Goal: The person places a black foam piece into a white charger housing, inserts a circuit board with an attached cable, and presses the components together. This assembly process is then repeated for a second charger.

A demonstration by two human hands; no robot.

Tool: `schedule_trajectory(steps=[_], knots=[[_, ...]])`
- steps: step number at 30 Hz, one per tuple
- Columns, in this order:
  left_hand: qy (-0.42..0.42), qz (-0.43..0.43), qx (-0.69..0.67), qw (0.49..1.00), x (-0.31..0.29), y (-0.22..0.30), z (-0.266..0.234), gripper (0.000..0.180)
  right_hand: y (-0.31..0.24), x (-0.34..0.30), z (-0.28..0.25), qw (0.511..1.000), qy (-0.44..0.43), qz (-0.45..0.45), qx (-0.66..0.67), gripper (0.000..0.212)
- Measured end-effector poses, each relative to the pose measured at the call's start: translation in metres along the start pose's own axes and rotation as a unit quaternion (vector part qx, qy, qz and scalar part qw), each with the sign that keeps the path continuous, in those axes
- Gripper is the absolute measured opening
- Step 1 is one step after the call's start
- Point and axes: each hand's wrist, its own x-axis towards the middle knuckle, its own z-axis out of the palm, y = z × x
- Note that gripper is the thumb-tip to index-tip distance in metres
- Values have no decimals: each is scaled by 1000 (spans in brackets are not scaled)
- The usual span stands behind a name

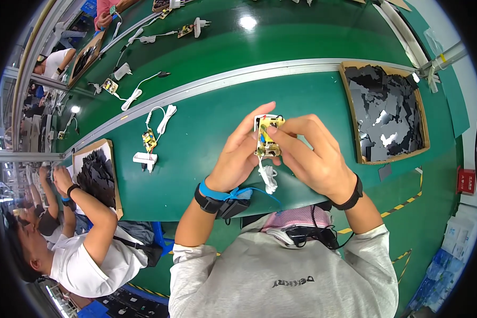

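Note:
Above the near part of the green table, my left hand [233, 159] is closed around the side of an opened white power adapter. A yellow circuit board [270, 144] with small components sits in the adapter's housing. The fingers of my right hand [320, 161] are bent together, thumb and fingertips pressing on the board's upper and right side. Parts of the board are hidden under those fingertips. From the adapter's lower end hangs a bundled white cable [269, 180]. A blue wrist strap [220, 195] with a cord circles my left wrist.
To the right, a cardboard tray [359, 151] holds many black sheet pieces. Another adapter board [149, 140] with cable and white plug housing [144, 158] lies to the left. A co-worker [90, 249] sits at the left by a second tray [117, 193]. A metal rail [259, 72] crosses the table.

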Motion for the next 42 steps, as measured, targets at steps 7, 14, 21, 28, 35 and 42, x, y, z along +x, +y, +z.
schedule_trajectory(steps=[7,14,21,28,35,42], knots=[[5,-3,-28,1000,1,-4,2,58,1,0,1,1000,6,-11,-20,48],[6,4,-7,1000,-1,-3,0,60,1,-2,4,999,-21,-35,-36,46],[47,16,19,999,-1,-2,4,62,5,1,9,1000,-16,-18,-4,45],[53,26,29,998,0,-2,3,59,3,0,10,999,-29,-24,-25,40],[66,28,78,994,-2,-6,2,55,0,1,8,996,-55,-41,-61,33],[66,41,95,993,-2,-8,2,50,3,-9,13,997,-23,-45,-58,33]])
